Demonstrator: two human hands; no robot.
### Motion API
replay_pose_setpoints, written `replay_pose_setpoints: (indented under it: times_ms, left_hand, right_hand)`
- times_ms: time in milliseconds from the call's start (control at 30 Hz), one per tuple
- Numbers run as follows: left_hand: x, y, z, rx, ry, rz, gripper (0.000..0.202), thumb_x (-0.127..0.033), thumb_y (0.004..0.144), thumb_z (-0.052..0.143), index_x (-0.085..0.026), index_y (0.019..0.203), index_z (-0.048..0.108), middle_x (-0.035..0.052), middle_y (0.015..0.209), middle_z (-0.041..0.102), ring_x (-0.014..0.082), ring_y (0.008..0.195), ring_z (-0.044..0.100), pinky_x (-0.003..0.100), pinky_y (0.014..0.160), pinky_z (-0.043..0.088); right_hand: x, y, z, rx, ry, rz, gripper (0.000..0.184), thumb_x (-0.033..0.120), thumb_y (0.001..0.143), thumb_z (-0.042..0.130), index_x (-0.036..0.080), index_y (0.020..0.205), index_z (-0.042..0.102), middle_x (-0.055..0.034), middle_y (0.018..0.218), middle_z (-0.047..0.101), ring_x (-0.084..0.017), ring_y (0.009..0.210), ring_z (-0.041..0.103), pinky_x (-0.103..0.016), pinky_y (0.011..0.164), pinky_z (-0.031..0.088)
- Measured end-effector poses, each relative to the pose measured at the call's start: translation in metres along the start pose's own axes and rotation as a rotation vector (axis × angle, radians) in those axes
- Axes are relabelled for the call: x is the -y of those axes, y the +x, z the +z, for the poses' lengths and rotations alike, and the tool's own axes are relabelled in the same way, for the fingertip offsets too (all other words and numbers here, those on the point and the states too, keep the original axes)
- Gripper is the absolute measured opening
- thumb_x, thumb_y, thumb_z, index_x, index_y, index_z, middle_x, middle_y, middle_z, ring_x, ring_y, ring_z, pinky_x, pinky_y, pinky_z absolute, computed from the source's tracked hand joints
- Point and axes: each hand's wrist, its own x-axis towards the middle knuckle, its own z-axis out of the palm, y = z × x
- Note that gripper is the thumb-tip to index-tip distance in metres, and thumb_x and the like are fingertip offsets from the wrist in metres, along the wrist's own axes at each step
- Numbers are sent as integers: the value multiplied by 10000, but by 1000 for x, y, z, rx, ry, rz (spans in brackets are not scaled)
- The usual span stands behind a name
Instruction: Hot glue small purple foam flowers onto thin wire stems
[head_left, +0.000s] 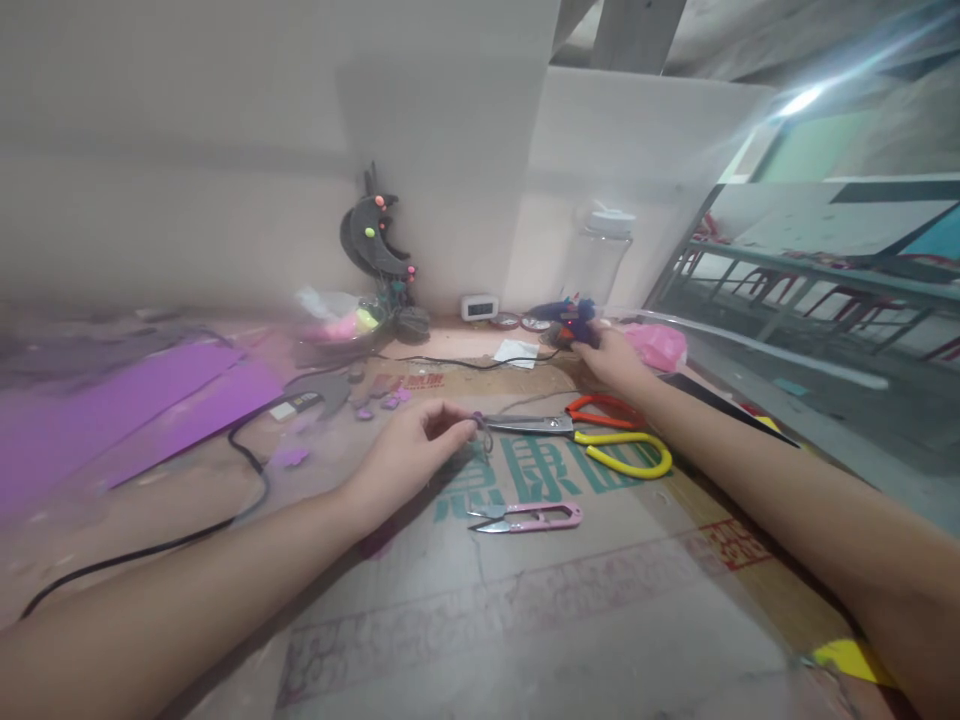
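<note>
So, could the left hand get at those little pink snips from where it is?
Probably yes: the pink snips lie close to the left hand, with nothing visible on top or between them. It might first need to put down the small purple piece it seems to be pinching.

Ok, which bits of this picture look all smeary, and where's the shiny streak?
Head view, left: the purple sheet is stretched and blurred; head view, upper right: a light flares into a long streak; head view, middle: the scissors look clearer, but the small purplish thing in the left hand is too fuzzy to name.
</note>
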Motion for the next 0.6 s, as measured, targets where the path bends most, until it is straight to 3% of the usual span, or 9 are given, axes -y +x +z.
replay_pose_setpoints:
  times_ms: [67,167,267,367,467,600]
  left_hand:
    - [0,0,0,-5,-5,6,175,-355,836,638,-187,861,677,48,857,738,181,785,670,287,702,497]
    - [0,0,-1,-12,-26,-7,170,-346,838,639,-182,861,676,50,853,738,175,782,670,282,706,500]
    - [1,1,0,-22,-80,-33,192,-357,832,653,-169,869,669,61,857,736,170,768,668,284,705,506]
    - [3,2,1,-33,-150,-74,199,-352,818,670,-159,868,653,63,859,730,161,739,666,284,693,510]
    - [2,3,2,-46,-180,-96,189,-336,815,673,-155,869,657,60,857,725,156,734,664,279,682,513]
    - [-1,2,1,-52,-141,-90,158,-314,807,678,-163,849,667,46,848,722,154,735,660,274,686,511]
  right_hand:
    - [13,-4,-7,-14,7,66,314,362,836,619,127,1034,688,-122,842,745,-284,801,697,-411,767,540]
    - [37,-19,-12,43,106,174,382,546,838,602,178,810,700,-46,560,660,-228,564,641,-328,560,509]
    - [59,-40,-9,99,185,83,318,498,828,639,192,770,699,-54,681,717,-223,669,671,-314,604,518]
    - [76,-63,-5,216,217,-56,276,458,843,643,192,859,713,-59,826,750,-239,828,694,-354,777,532]
    - [83,-85,-9,276,295,-123,284,470,858,628,197,902,692,-55,883,741,-229,815,690,-359,783,538]
    - [80,-106,-19,288,178,-144,218,443,863,624,229,872,665,-27,829,711,-218,782,664,-347,725,537]
